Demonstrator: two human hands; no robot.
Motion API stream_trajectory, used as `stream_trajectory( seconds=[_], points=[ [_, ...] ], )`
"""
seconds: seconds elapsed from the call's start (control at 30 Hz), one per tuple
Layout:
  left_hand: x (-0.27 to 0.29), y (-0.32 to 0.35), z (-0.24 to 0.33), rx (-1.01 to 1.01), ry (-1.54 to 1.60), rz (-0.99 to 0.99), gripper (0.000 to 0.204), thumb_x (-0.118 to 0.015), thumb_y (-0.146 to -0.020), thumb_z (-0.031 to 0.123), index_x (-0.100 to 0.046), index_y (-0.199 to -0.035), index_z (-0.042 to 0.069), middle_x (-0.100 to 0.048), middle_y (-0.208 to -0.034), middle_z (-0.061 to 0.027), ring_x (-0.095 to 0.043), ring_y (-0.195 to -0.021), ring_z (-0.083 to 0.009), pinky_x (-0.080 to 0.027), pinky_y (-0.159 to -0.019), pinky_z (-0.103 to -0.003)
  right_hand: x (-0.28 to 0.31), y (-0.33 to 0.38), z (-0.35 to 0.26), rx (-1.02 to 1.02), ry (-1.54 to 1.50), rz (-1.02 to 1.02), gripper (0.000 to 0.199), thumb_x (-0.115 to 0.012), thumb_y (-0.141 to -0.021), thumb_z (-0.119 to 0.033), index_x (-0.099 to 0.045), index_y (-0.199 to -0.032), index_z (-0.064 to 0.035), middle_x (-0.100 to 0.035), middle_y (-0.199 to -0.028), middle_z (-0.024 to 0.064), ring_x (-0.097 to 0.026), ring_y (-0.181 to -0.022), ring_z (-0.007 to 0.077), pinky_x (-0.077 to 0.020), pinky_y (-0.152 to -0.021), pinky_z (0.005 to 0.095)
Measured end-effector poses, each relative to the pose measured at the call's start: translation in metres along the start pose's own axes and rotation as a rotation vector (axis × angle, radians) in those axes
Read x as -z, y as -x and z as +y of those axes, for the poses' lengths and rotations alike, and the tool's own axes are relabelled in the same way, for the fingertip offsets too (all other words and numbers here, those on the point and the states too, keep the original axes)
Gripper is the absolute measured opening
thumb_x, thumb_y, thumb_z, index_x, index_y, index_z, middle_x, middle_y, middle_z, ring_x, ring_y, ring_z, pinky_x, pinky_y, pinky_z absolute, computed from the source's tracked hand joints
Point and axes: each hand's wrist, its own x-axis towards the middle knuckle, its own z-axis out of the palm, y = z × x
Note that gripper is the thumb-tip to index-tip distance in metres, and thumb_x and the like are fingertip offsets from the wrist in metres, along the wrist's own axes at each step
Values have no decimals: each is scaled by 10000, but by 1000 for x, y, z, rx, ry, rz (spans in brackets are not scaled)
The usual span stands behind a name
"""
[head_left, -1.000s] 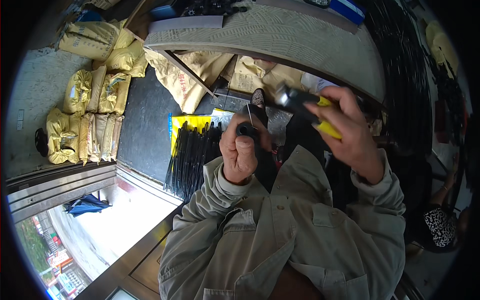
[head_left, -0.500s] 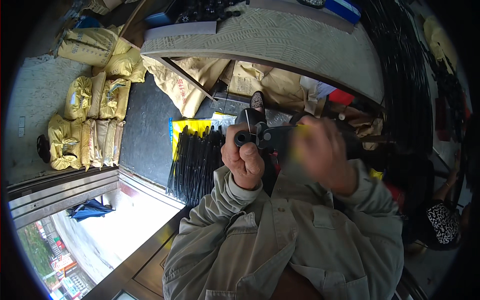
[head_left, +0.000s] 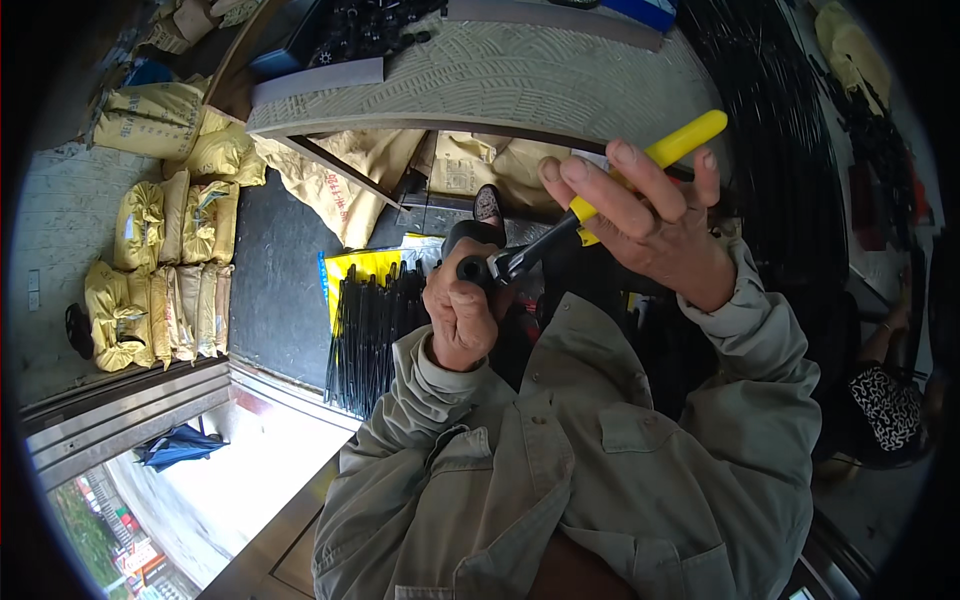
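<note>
My left hand (head_left: 462,315) is closed around a black tubular piece (head_left: 471,270) with a round hole in its end. A pair of pliers (head_left: 541,246) with yellow handles is in my right hand (head_left: 650,225). Its fingers lie loosely over the handles, partly stretched out. The dark jaws of the pliers meet the side of the tubular piece beside my left fingers. Whether they grip it or only touch it, I cannot tell. Left of my left hand stands a bundle of thin black rods (head_left: 370,340), by a yellow plastic sheet (head_left: 385,262).
A grey textured worktop (head_left: 500,75) stretches ahead, with small black parts (head_left: 365,30) on it. Yellow sacks (head_left: 150,240) are stacked at the left. Long black rods (head_left: 775,140) lie at the right, near another person's patterned clothing (head_left: 885,410). A blue umbrella (head_left: 180,447) is at lower left.
My right hand, blurred before, has swung outward and its fingers have loosened, showing a yellow handle. The thin metal strip above the tubular piece no longer shows. The view has shifted slightly.
</note>
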Motion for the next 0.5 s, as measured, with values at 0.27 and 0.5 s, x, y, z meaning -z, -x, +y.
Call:
stream_trajectory(
  seconds=[0.27, 0.5],
  points=[
    [-5, 3, 1, -32, -108, 126, 707, -260, -828, 659, -521, -845, 2, -496, -574, -12, -434, -468, -73, -314, -427, -201, 22, 25, -56, -362, -102, -258, 279, -622, -773, -62, -520, -1026, -122, -470, -1120, 14, -440, -1100, 181, -227, -994, 455],
    [1, 4, 1, -96, -68, 92, 662, -293, -879, 573, -570, -988, -19, -599, -799, -75, -526, -619, -120, -418, -567, -228, 31, 25, -58, -471, -363, -343, 239, -618, -771, -44, -519, -988, -34, -512, -1063, 51, -520, -965, 196, -400, -803, 371]
  ],
)
